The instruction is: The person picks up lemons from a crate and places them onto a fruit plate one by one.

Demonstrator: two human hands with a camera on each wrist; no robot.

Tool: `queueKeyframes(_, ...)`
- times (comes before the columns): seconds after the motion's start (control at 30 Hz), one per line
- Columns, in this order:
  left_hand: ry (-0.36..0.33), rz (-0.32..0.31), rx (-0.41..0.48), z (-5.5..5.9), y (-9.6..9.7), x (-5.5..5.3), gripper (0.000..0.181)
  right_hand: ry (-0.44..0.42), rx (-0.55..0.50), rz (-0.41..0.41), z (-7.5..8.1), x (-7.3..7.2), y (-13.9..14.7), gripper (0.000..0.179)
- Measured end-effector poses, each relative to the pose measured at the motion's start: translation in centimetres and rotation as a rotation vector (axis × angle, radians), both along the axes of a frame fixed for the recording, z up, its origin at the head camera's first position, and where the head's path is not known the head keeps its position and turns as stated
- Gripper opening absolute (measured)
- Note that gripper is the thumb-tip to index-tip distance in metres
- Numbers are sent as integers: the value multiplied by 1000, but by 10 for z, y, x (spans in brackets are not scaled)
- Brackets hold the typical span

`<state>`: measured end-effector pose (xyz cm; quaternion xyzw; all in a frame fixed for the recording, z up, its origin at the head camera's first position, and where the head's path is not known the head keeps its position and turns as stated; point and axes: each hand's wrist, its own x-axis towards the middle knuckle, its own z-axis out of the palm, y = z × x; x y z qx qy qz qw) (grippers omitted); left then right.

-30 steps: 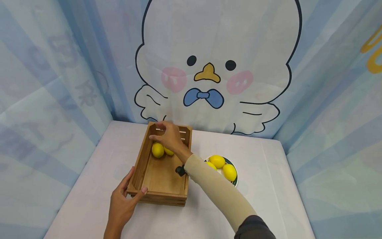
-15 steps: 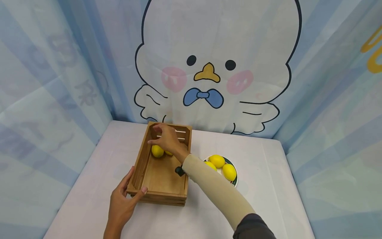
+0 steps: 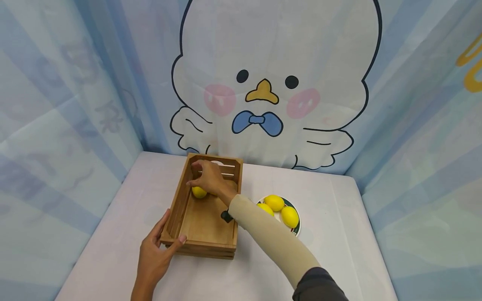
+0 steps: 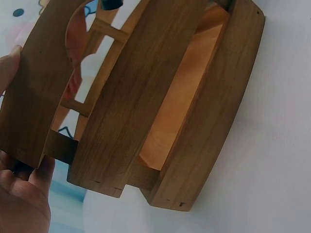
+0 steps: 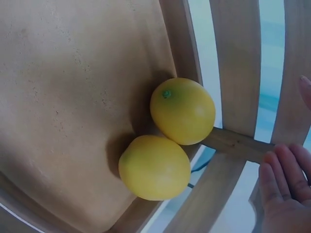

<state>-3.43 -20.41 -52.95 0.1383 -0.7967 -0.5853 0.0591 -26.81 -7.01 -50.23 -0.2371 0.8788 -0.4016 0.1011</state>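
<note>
A wooden slatted crate point(image 3: 207, 221) stands on the table in the head view. My left hand point(image 3: 153, 255) holds its near left corner, thumb on the near rim and fingers along the left side. Up close, the left wrist view shows the crate's slats point(image 4: 136, 92). Inside the crate's far end, my right hand point(image 3: 211, 177) hovers over the lemons with thumb and fingers apart and nothing between them. Two lemons, an upper one point(image 5: 182, 111) and a lower one point(image 5: 155, 167), lie touching on the crate floor, beside my right fingers point(image 5: 286, 177). In the head view my hand partly covers them.
To the right of the crate, a white plate with a green-patterned rim point(image 3: 297, 228) bears several lemons point(image 3: 290, 217), partly behind my right sleeve point(image 3: 275, 240). A white cloth covers the table point(image 3: 339, 217). Printed curtains point(image 3: 263, 142) enclose its back and sides.
My right hand has sunk slightly lower and nearer inside the crate, hiding more of the lemons. My left hand, the crate and the plate have stayed in place.
</note>
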Motion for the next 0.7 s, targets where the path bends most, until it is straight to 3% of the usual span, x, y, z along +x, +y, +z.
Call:
queueKeyframes(0.3, 15, -4, 6, -1, 0, -1, 88, 33, 38, 6, -5, -2, -1, 68)
queueKeyframes(0.7, 8, 4, 6, 0, 0, -1, 88, 8, 87, 44, -8, -5, -5, 70)
